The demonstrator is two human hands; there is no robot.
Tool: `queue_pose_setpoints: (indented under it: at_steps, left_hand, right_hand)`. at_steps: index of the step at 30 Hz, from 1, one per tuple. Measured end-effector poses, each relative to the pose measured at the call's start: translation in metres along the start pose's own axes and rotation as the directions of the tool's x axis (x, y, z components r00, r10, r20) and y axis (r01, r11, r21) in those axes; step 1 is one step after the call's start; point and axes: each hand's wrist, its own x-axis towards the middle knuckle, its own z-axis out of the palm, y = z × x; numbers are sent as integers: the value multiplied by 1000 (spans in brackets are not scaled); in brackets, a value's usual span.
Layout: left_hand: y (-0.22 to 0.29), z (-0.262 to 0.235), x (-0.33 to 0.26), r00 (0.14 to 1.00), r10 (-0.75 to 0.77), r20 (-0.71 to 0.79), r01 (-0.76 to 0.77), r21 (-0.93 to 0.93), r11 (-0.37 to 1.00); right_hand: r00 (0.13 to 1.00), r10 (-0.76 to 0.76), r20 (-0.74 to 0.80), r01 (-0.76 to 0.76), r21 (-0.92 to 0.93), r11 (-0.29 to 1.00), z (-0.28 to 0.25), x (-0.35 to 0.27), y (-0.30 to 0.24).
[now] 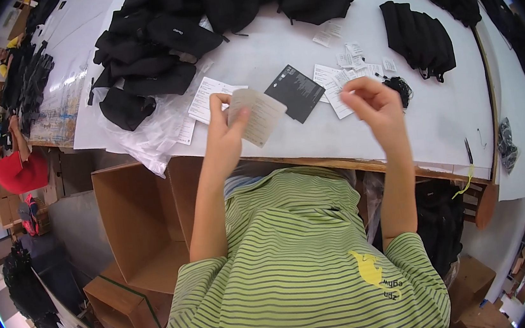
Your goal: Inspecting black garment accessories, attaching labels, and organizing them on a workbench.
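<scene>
My left hand (225, 124) pinches a beige paper tag (259, 115) and holds it up over the front of the white table (449, 112). My right hand (371, 101) hovers a short way to the right of the tag with its fingers curled; whether it pinches something small I cannot tell. Just behind the hands lie a black card (295, 91) and several white printed paper tags (337, 82). A small tangle of black string (400, 87) lies right of my right hand.
Black bags are heaped at the back left (153, 41), with another black bag (418, 35) at the right. Clear plastic wrapping (144, 138) hangs off the table's left edge. An open cardboard box (134, 222) stands below. A person in red (14, 171) works at far left.
</scene>
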Motion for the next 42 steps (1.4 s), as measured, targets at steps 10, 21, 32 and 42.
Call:
queue_pose_setpoints:
  at_steps: [10,21,32,42]
  left_hand:
    - [5,54,-29,988,45,149,-15,-195,981]
    - [13,61,-30,855,515,62,-495,391,776]
    - [13,47,-29,860,480,173,-510,287,811]
    - [-13,34,-24,901,4,434,66,-147,987]
  right_hand:
    - [990,-103,-99,92,-104,990,52,-16,-4]
    - [979,-153,-136,116,-245,963,51,-28,-6]
    - [988,-117,-103,103,-133,986,48,-24,1]
    - [986,-84,145,104,-137,985,40,-32,8]
